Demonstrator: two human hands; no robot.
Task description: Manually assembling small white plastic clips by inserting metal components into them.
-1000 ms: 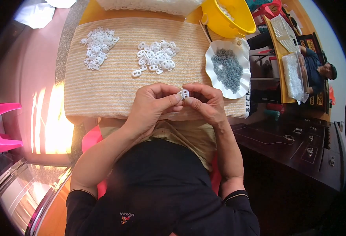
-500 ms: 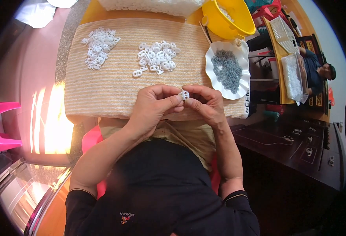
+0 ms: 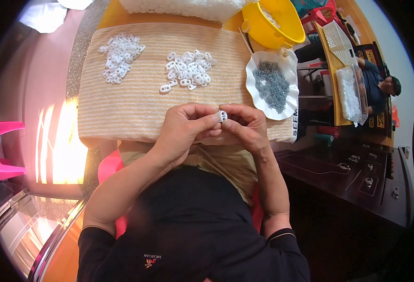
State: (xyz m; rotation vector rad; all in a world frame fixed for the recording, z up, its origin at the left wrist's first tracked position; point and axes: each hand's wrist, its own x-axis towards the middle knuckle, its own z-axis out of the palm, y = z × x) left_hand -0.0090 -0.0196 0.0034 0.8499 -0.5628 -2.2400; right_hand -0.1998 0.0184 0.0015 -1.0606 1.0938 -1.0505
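Between my two hands, above the near edge of a ribbed beige cloth, is a small white two-hole cord lock. My left hand pinches it from the left with thumb and forefinger. From the right, the thumb and fingertips of my right hand grip its other side. Beyond my hands lies a pile of white oval two-hole pieces. A second pile of white pieces is farther left. On the right, a wavy-rimmed white dish holds many tiny grey spring-like parts.
A yellow bucket with white pieces inside stands at the back right, beside a large clear bag of white pieces. Another person sits at a table on the right. A dark cabinet and a pink stool flank me.
The cord lock has turned a little between my fingertips, so its holes show at another angle. Both hands stay in nearly the same place. The piles look unchanged.
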